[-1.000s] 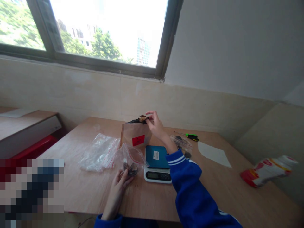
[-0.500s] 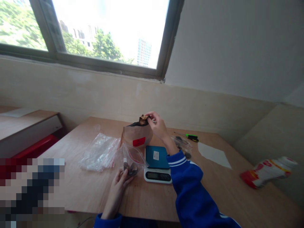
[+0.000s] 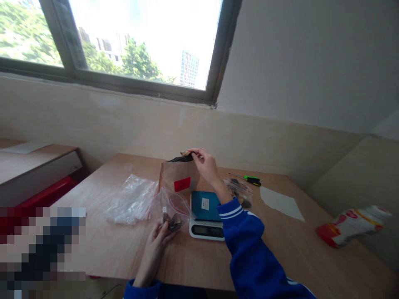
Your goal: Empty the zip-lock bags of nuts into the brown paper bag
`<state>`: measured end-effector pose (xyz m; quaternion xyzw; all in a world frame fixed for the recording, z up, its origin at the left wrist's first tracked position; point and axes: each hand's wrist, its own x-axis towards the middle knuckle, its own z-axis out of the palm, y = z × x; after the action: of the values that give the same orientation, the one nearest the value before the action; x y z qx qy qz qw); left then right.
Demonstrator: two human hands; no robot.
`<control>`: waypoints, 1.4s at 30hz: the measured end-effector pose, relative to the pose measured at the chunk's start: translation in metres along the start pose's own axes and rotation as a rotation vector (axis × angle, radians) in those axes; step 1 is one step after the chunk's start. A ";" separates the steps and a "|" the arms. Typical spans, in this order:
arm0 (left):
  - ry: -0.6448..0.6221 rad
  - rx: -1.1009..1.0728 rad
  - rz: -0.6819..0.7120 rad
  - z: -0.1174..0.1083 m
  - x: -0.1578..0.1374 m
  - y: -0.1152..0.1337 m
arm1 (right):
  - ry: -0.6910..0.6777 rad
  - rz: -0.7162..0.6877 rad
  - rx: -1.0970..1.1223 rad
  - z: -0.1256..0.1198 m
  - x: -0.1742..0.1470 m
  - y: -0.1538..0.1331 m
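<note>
My left hand (image 3: 158, 238) is closed on the lower part of a clear zip bag (image 3: 170, 205), which holds a few dark, wrinkled dried mushrooms (image 3: 173, 222). Above the mouth of an upright brown paper bag (image 3: 171, 172) with a red label, my right hand (image 3: 205, 164) pinches a dried mushroom (image 3: 186, 153), dark on one side and pale on the other. My fingers partly cover it. Between the bags and my right sleeve sits a kitchen scale (image 3: 205, 230) with a blue top plate; its display is unreadable.
Clear plastic bags (image 3: 129, 201) lie left of the zip bag. Behind my right forearm is another zip bag (image 3: 241, 189) with dark pieces. Further right are screwdrivers (image 3: 253, 179), a white paper sheet (image 3: 280, 203) and a red and white bottle (image 3: 349, 226). A wall stands behind the table.
My right hand has lowered and tipped the dried mushroom towards the paper bag's mouth, so it shows more edge-on. My left hand and the zip bag have hardly moved.
</note>
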<state>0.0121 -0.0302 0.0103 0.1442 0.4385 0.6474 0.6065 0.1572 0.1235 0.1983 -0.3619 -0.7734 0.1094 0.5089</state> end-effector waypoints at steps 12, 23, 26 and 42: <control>0.064 0.006 -0.001 0.007 -0.004 0.004 | -0.158 -0.025 -0.277 0.002 -0.011 0.001; 0.052 0.048 0.056 0.002 -0.002 0.000 | -0.825 0.212 0.283 -0.020 -0.046 -0.018; 0.004 0.111 0.139 0.002 -0.005 0.003 | -1.055 0.213 0.144 -0.007 -0.066 -0.017; -0.050 0.376 0.303 0.003 -0.006 0.010 | -0.874 0.332 0.295 0.014 -0.087 -0.019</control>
<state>0.0091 -0.0332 0.0218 0.3348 0.5096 0.6342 0.4753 0.1558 0.0544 0.1411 -0.3248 -0.8227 0.4390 0.1581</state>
